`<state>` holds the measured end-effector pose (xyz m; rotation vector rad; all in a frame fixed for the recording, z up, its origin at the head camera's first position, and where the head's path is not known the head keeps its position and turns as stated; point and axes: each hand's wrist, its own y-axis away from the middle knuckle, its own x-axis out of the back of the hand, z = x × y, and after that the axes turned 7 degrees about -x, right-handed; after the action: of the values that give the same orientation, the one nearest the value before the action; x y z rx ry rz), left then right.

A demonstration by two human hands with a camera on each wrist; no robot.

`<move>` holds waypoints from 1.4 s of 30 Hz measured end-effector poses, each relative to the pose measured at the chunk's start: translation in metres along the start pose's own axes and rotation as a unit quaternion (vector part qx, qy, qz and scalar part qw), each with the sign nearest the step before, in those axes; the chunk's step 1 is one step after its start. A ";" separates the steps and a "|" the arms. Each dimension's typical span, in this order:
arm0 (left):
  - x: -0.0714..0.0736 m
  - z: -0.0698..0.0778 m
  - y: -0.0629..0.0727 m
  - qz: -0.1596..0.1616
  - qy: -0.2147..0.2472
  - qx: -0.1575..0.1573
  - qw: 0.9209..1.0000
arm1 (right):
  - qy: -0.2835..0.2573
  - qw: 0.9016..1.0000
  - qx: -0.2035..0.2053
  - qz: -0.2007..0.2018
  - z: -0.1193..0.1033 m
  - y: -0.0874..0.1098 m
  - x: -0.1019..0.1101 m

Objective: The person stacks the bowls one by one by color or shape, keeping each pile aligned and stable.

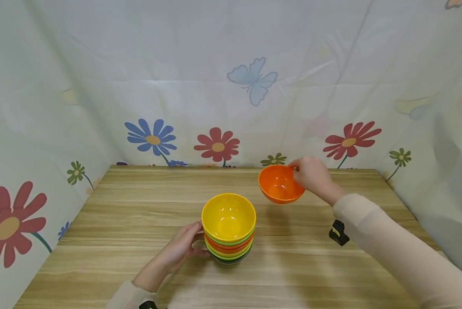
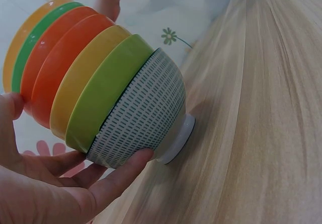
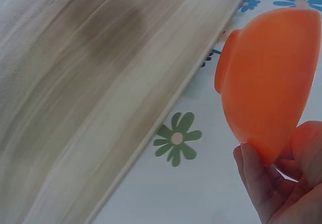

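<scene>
In the head view a stack of nested bowls stands on the table, a yellow bowl on top. Green, orange and yellow bowls lie beneath it, and a white bowl with green dashes forms the base. My left hand holds the stack from its left side; in the left wrist view its fingers touch the dashed bowl. Above the table, right of and beyond the stack, my right hand pinches an orange bowl by its right rim. That bowl tilts, its inside facing the head camera.
The wood-grain table ends at a pale curtain with flowers and butterflies, which also hangs along both sides. A black strap piece shows beside the right sleeve.
</scene>
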<state>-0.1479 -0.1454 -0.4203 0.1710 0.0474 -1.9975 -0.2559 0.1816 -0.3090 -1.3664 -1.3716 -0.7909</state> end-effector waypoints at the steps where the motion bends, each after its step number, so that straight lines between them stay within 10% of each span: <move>1: 0.000 0.000 0.000 0.000 0.001 0.000 1.000 | 0.001 1.000 0.004 0.002 -0.002 0.000 0.001; 42: 0.003 -0.001 0.000 -0.010 0.000 -0.008 1.000 | -0.012 0.996 0.093 -0.003 -0.089 0.007 0.032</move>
<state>-0.1487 -0.1481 -0.4212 0.1616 0.0645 -2.0160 -0.2267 0.1089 -0.2548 -1.2297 -1.4322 -0.6357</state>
